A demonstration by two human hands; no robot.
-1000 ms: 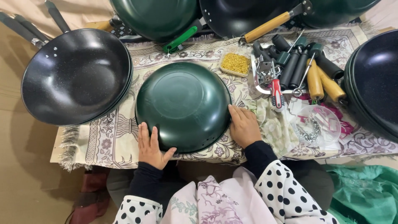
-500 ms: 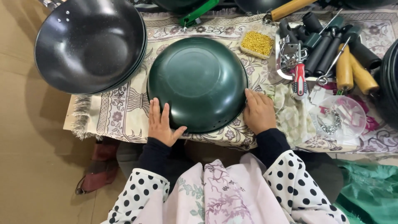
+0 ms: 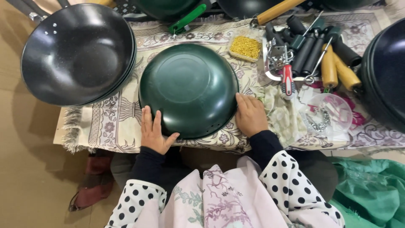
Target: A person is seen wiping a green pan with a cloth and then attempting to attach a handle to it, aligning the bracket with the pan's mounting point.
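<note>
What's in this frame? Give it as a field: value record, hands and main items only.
surface: patterned cloth over a low table
centre item: dark green pan, upside down, no handle fitted
left hand: flat on the cloth, fingers against the pan's near-left rim
right hand: resting at the pan's right rim
left of pan: stack of black pans, open side up
right of pan: red-handled screwdriver, black and wooden handles, tray of yellow bits, clear plastic container
</note>
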